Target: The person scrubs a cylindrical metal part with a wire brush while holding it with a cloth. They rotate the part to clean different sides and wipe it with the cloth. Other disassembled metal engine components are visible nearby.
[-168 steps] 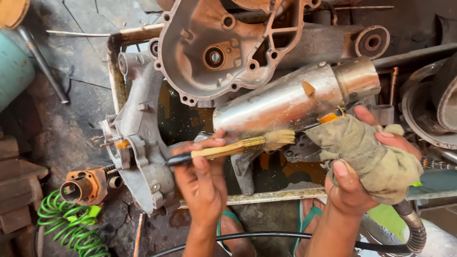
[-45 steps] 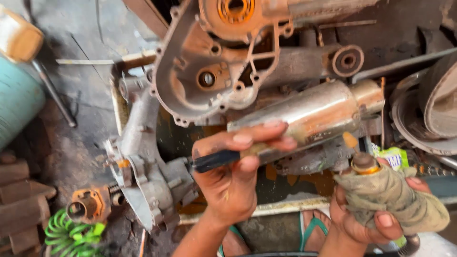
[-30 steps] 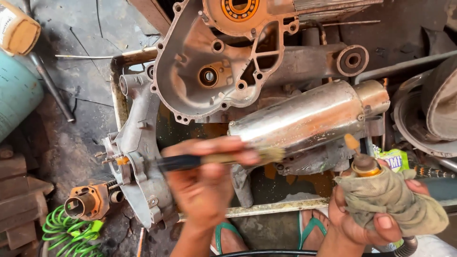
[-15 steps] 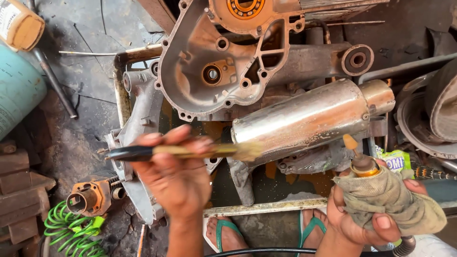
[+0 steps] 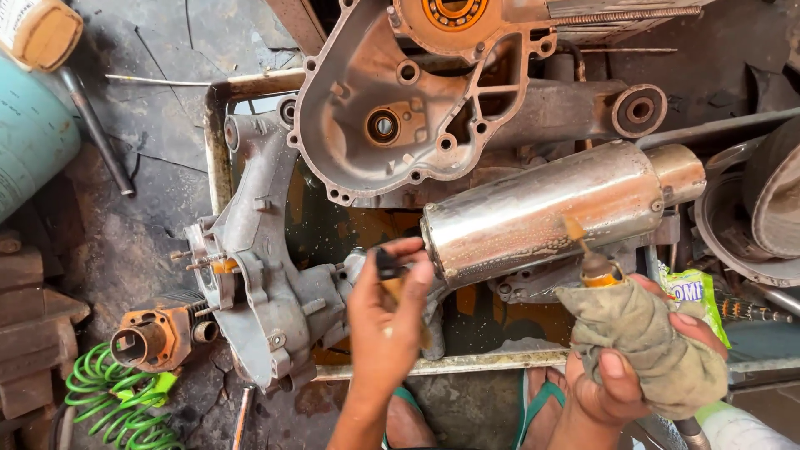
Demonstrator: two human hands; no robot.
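A large rusty engine casing (image 5: 400, 108) lay across the metal wash tray (image 5: 218, 142), with a grey crankcase half (image 5: 258, 275) below it to the left. The chrome muffler (image 5: 550, 212) rested slantwise over the tray, just beside both hands. The right hand (image 5: 646, 367) was wrapped tight around a cloth-covered spray nozzle (image 5: 596, 267), whose orange tip touched the muffler's underside. The left hand (image 5: 385, 321), fingers curled shut, pinched a paintbrush (image 5: 390, 279) by its handle, right at the muffler's lower end.
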